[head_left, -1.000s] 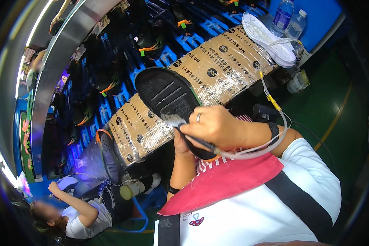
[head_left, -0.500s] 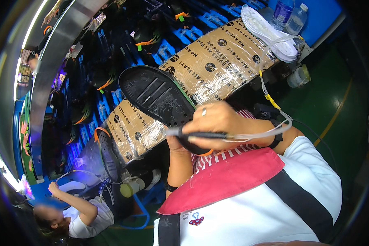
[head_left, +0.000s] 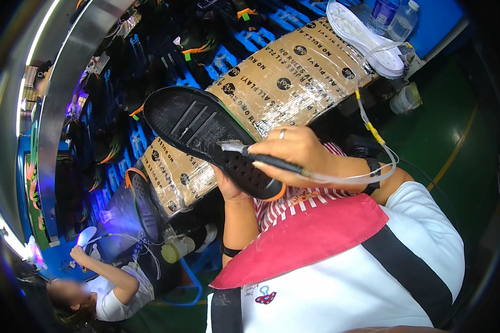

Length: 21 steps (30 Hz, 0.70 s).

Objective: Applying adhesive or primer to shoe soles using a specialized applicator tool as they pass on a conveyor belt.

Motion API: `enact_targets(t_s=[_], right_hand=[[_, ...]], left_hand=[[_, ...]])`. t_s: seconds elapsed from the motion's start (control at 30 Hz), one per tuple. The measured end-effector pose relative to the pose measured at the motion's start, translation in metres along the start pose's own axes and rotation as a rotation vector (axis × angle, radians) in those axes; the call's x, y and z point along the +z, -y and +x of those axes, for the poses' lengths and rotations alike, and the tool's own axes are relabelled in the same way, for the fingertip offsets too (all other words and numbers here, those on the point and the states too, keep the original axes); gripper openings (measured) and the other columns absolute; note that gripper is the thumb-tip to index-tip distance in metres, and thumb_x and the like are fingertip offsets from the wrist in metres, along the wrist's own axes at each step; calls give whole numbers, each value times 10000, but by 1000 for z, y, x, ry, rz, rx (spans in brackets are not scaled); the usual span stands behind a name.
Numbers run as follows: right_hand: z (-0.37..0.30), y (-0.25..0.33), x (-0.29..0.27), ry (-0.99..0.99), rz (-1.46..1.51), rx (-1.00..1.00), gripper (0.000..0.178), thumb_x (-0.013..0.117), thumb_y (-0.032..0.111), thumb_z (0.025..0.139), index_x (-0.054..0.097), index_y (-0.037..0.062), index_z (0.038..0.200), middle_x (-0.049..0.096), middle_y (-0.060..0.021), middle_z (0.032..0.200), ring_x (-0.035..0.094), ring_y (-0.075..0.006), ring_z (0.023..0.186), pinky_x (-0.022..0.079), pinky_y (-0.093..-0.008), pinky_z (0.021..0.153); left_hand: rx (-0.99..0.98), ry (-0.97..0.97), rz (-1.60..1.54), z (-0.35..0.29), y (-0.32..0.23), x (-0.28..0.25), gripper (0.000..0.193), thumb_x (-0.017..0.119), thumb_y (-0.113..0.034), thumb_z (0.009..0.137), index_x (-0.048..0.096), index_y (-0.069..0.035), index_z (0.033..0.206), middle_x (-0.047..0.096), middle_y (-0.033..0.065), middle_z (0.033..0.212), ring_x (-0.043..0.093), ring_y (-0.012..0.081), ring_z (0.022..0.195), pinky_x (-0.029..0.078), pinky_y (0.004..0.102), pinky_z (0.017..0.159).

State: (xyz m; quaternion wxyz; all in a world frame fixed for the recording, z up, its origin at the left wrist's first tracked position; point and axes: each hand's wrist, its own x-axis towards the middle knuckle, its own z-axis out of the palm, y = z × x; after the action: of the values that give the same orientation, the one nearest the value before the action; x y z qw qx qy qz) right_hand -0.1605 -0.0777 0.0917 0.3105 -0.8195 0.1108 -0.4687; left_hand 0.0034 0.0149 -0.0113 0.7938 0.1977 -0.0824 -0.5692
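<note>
right hand (head_left: pixel 297 149) grip pinches the black-handled brush (head_left: pixel 278 162), bristle tip at the middle of the black sole (head_left: pixel 205 125); left hand (head_left: pixel 230 186) grip clasps that sole from beneath, fingers mostly hidden. black sole is held over the cardboard-covered surface (head_left: pixel 286 86). farther off, white sole (head_left: pixel 364 41) at surface's right end, two bottles (head_left: pixel 403 25) just beside it.

Black lettering (head_left: pixel 263 97) and round emblems (head_left: pixel 284 84) mark the brown cardboard (head_left: pixel 303 64), with small lettering (head_left: pixel 254 289) on the white shirt (head_left: pixel 339 288).

Slanted, elongated black shoe sole (head_left: pixel 207 135) with slots, round holes, orange-edged end, slim black-handled brush (head_left: pixel 276 162), pale bristles over the sole's middle
</note>
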Motion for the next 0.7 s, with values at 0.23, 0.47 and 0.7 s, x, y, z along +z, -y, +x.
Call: enact_targets(t_s=[0.23,0.47,0.7], right_hand=[[1,13,4,222,364,37,164,681,112,703,644,33,842,612,-125,691,600,-291,619,467,-359,561],[-14,2,12,69,177,101,222,706,73,697,645,2,898,590,-109,655,574,-247,556,438,-325,514],[-5,8,2,490,715,412,176,705,77,712,681,39,882,637,-104,709,616,-196,621,466,-287,564]], left_hand=[[59,-35,105,1,-12,-17,593,425,-544,871,464,-107,1270,527,120,1233,521,286,1102,402,447,967],[22,354,-75,9,-21,-17,593,430,-565,864,517,-102,1223,563,116,1183,550,288,1045,421,446,933],[90,157,82,4,-25,15,689,452,-607,838,453,-76,1276,544,118,1206,547,285,1055,442,436,916]])
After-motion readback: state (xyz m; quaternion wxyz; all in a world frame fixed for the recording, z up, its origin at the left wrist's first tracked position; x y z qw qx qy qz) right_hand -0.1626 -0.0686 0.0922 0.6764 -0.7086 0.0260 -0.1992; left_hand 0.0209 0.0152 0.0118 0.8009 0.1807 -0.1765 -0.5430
